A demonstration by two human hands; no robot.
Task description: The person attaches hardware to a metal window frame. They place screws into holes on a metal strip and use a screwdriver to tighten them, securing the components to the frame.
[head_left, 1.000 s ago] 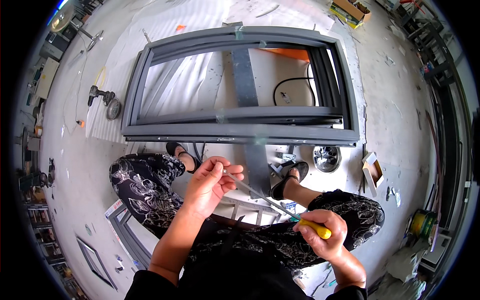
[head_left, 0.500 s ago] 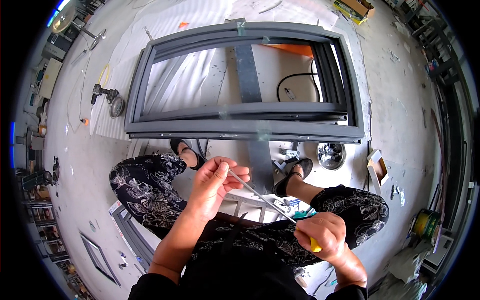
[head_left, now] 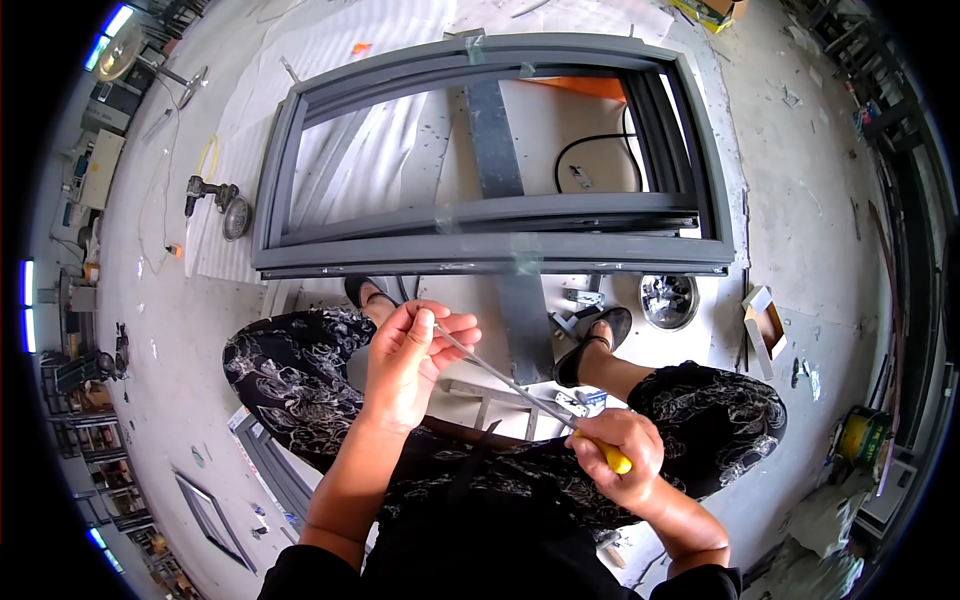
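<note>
A long thin screwdriver [head_left: 505,380] slants across my lap, between my two hands. My right hand [head_left: 632,462] is wrapped round its yellow handle, part of which shows below the fingers. At the other end, my left hand [head_left: 405,365] pinches the shaft's tip between thumb and fingers; whether something small sits there too is hidden. Beyond both hands lies a dark grey window frame [head_left: 390,252], with strips of greenish tape on its near and far bars. Neither hand touches the frame.
A steel bowl of small metal parts [head_left: 668,300] and an open cardboard box [head_left: 765,328] stand right of my feet. At the left lie a cordless drill [head_left: 208,192] and another bowl [head_left: 236,218]. A grey beam [head_left: 492,140] runs beneath the frame.
Both hands have shifted a little left with the screwdriver, the right one also upward. Its yellow handle shows more now. The whole view has shifted slightly.
</note>
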